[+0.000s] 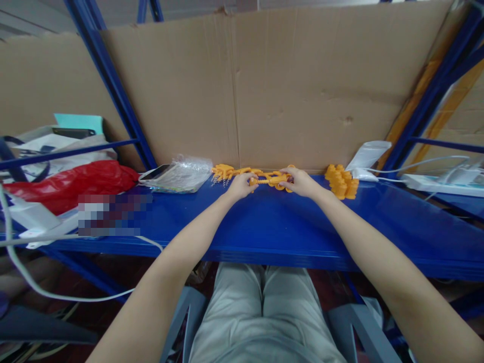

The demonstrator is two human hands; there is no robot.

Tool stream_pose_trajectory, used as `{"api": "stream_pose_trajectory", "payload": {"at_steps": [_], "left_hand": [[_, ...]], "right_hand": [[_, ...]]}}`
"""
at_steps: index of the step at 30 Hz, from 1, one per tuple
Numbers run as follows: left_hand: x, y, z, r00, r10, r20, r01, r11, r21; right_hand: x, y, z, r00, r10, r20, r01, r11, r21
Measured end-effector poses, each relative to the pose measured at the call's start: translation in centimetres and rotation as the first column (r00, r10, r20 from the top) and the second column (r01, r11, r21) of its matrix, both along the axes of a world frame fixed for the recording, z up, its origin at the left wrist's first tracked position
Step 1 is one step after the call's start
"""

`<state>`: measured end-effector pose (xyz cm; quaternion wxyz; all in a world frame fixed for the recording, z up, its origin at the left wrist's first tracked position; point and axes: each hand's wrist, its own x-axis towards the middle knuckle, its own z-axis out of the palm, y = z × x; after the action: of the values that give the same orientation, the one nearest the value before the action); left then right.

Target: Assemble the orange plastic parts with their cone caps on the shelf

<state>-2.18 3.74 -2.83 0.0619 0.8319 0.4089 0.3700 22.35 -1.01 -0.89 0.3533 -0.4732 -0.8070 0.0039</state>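
Note:
Both hands reach to the back of a blue shelf [264,222], close to a cardboard wall. My left hand [242,184] and my right hand [300,182] are closed on the two ends of a small orange plastic part [271,179] held between them just above the shelf. Loose orange parts [226,172] lie in a heap behind my left hand. Another stack of orange parts [342,181] sits to the right of my right hand.
A clear plastic bag [181,174] with a phone beside it lies left of the hands. A red bag [71,184], white cables and a charger fill the left end. A white pouch [368,154] and a power strip [442,184] are at the right. The cardboard wall [302,85] closes the back.

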Motion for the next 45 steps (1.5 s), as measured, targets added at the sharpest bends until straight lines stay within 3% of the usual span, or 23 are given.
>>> {"api": "stream_pose_trajectory", "payload": {"at_steps": [8,16,21,31,36,45], "left_hand": [[0.2,-0.8,0.3,0.998,0.028,-0.052,-0.025,0.998,0.052],[0.4,-1.4,0.7,0.998,0.044,-0.055,-0.041,0.998,0.041],[0.4,-1.5,0.8,0.997,0.061,-0.057,-0.060,0.998,0.018],[0.0,-0.7,0.3,0.998,0.006,-0.057,0.002,0.991,0.135],[0.1,-0.8,0.3,0.997,0.028,-0.068,-0.019,0.991,0.133],[0.0,-1.5,0.8,0.995,0.040,-0.091,-0.030,0.993,0.110]], "right_hand": [[-0.1,-0.2,0.1,0.996,0.003,-0.086,-0.007,0.999,-0.051],[0.8,-0.1,0.4,0.938,0.048,-0.344,-0.155,0.945,-0.289],[0.7,-0.2,0.6,0.896,-0.033,-0.444,-0.153,0.913,-0.377],[-0.3,-1.3,1.3,0.838,-0.133,-0.530,-0.185,0.844,-0.503],[-0.6,-1.2,0.9,0.828,-0.148,-0.540,-0.191,0.831,-0.522],[0.5,-1.0,0.5,0.853,-0.063,-0.519,-0.240,0.835,-0.495]]}}
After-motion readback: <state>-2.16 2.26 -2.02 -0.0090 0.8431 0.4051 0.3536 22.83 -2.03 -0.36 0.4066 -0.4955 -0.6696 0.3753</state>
